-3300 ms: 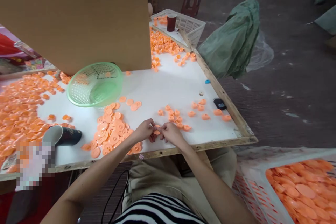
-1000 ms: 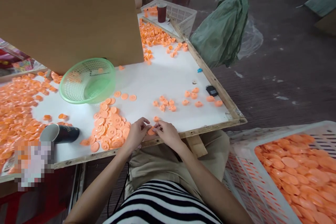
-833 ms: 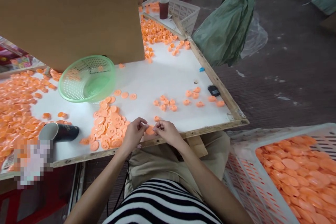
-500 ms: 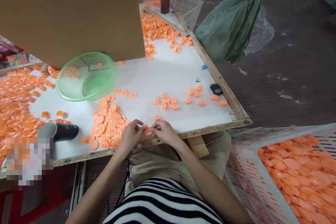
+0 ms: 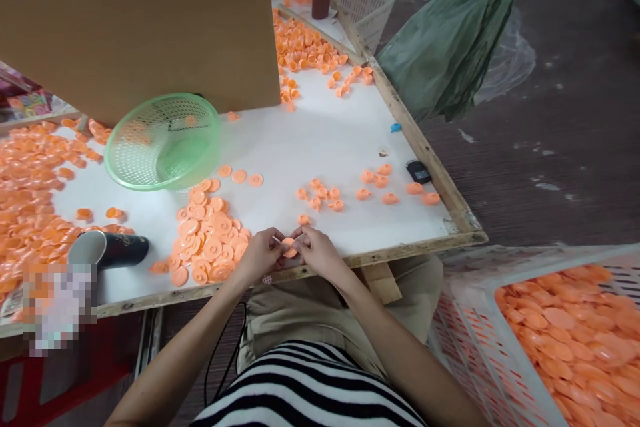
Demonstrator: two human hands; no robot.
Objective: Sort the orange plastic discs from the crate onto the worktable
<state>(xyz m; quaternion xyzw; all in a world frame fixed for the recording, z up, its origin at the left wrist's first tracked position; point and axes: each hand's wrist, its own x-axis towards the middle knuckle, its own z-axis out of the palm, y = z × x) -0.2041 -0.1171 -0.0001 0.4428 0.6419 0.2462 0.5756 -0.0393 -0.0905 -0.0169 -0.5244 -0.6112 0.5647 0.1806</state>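
Note:
An orange plastic disc (image 5: 289, 247) is pinched between both hands close to the table's front edge. My left hand (image 5: 264, 252) grips its left side, fingers closed. On the other side, my right hand (image 5: 316, 250) has its thumb and fingers closed on the same disc. Just beyond the fingertips lies a small orange cup-shaped piece (image 5: 303, 219). A heap of flat orange discs (image 5: 213, 240) spreads to the left of my left hand. Several small orange pieces (image 5: 320, 193) sit scattered farther up the white tabletop (image 5: 310, 140).
A green mesh basket (image 5: 163, 140) leans by a big cardboard box (image 5: 140, 27). At left, a dark cup (image 5: 120, 249) lies on its side near a large orange pile (image 5: 30, 180). A wooden rim (image 5: 425, 245) edges the table. A white crate (image 5: 483, 320) of orange discs stands at right.
The disc now shows more clearly between the fingers, its flat face turned up. My left hand has shifted slightly right, toward my right hand. The view has moved a little.

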